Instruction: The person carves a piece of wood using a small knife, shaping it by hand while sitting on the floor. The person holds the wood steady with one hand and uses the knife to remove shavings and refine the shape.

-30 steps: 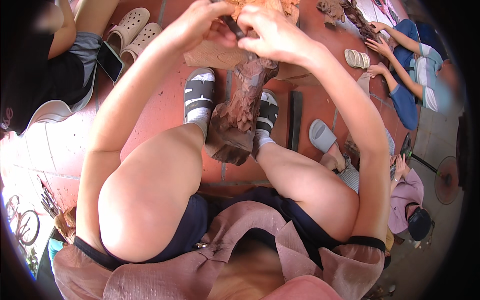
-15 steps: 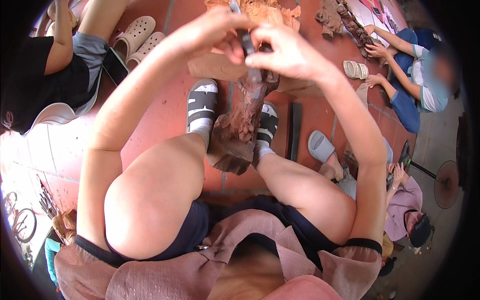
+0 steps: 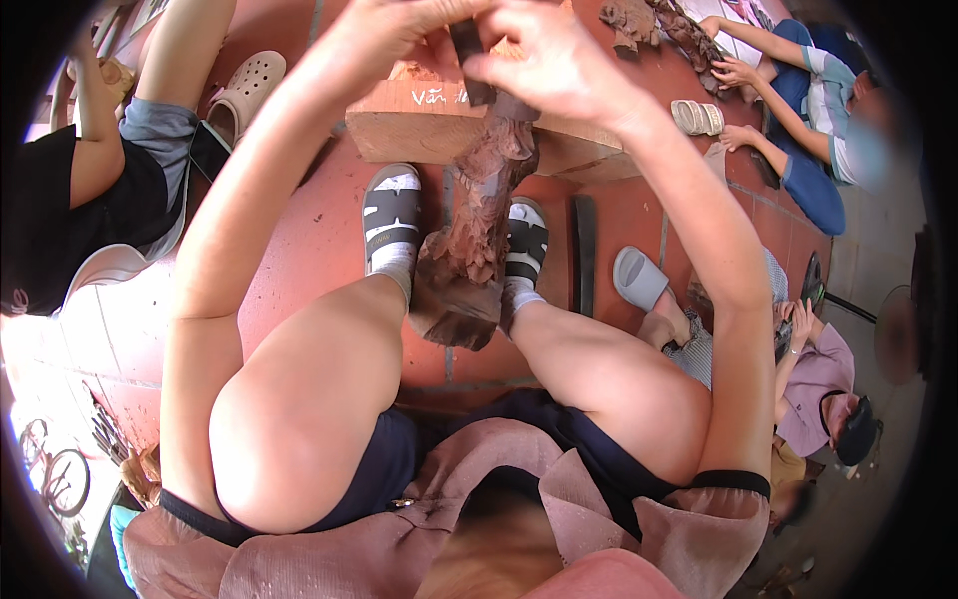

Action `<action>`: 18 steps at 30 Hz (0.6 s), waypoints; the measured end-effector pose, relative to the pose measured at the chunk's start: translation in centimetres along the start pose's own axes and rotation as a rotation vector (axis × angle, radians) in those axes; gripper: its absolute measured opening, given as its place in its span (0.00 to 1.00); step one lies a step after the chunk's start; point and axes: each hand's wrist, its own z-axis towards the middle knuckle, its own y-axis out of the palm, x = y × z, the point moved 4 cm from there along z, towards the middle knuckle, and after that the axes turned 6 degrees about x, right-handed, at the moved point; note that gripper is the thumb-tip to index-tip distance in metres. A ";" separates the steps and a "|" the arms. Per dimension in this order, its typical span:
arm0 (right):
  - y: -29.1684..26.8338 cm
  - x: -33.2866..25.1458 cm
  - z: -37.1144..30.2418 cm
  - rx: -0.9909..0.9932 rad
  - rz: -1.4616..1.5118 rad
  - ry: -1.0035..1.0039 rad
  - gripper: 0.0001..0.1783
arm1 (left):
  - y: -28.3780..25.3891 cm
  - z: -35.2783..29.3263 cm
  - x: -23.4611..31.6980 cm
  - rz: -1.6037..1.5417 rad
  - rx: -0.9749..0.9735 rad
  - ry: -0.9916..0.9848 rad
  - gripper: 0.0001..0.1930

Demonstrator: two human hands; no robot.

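A knobbly, reddish-brown wood carving (image 3: pixel 477 225) leans between my feet, its thick base nearest me and its far end by a pale wooden block (image 3: pixel 394 130). Above that far end, my left hand (image 3: pixel 424 20) and my right hand (image 3: pixel 549 62) come together at the top of the view. Between them is a dark flat strip (image 3: pixel 469 58), whose exact kind I cannot make out. The right thumb and fingers pinch its side. Left fingers curl against it from the other side, partly cut off by the picture's edge.
A long dark bar (image 3: pixel 583 255) lies on the red tiles right of my sandalled foot. Beyond it is a grey slipper (image 3: pixel 640 278) on someone's foot. At the far right a person handles another carving (image 3: pixel 689 35). Someone sits at left near a beige clog (image 3: pixel 247 95).
Both hands have moved farther away and slightly left, with the dark strip between them. More of the wooden block's near side shows. The carving has hardly moved.
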 end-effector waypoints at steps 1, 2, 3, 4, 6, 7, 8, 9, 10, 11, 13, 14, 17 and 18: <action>-1.1 -1.5 0.4 -0.031 0.088 0.058 0.13 | 0.2 -0.7 1.6 -0.133 -0.044 0.120 0.12; -2.2 -2.0 0.7 -0.063 0.174 0.130 0.12 | 0.6 -0.8 3.1 -0.272 -0.099 0.236 0.09; -1.8 -1.6 1.0 -0.123 0.071 0.045 0.14 | 0.8 -1.3 3.5 -0.358 -0.205 0.155 0.12; -1.6 -1.8 0.0 -0.101 0.199 0.076 0.14 | 0.8 -0.5 2.0 -0.278 -0.235 0.171 0.12; -0.5 -1.2 -0.7 -0.143 0.170 0.052 0.14 | 0.9 -0.8 1.2 -0.021 -0.187 0.264 0.14; 0.2 -0.4 -1.1 -0.165 0.105 0.025 0.15 | 1.2 -0.5 0.1 -0.098 -0.270 0.201 0.14; 0.7 0.1 -1.5 -0.190 0.069 0.031 0.16 | 1.6 -0.5 -0.8 -0.097 -0.273 0.137 0.15; 0.8 0.3 -1.6 -0.208 0.058 0.006 0.16 | 1.9 -0.4 -1.6 -0.076 -0.236 0.126 0.15; 1.0 0.5 -1.6 -0.225 0.047 -0.021 0.17 | 2.0 -0.3 -2.1 -0.055 -0.198 0.115 0.14; 1.2 0.7 -1.4 -0.194 0.040 -0.024 0.17 | 1.7 -0.1 -2.2 0.000 -0.169 0.165 0.14; 1.4 1.1 -1.0 -0.121 0.015 -0.027 0.16 | 1.2 0.7 -1.8 0.110 -0.120 0.275 0.14; 1.3 0.9 -1.2 -0.120 0.021 -0.037 0.16 | 1.3 0.6 -1.9 0.069 -0.143 0.229 0.14; 0.9 0.1 -2.2 -0.123 0.045 -0.060 0.15 | 1.8 -0.8 -1.2 -0.053 -0.174 0.127 0.14; 1.0 0.1 -2.4 -0.105 0.027 -0.065 0.15 | 1.8 -0.6 -1.6 -0.041 -0.167 0.131 0.14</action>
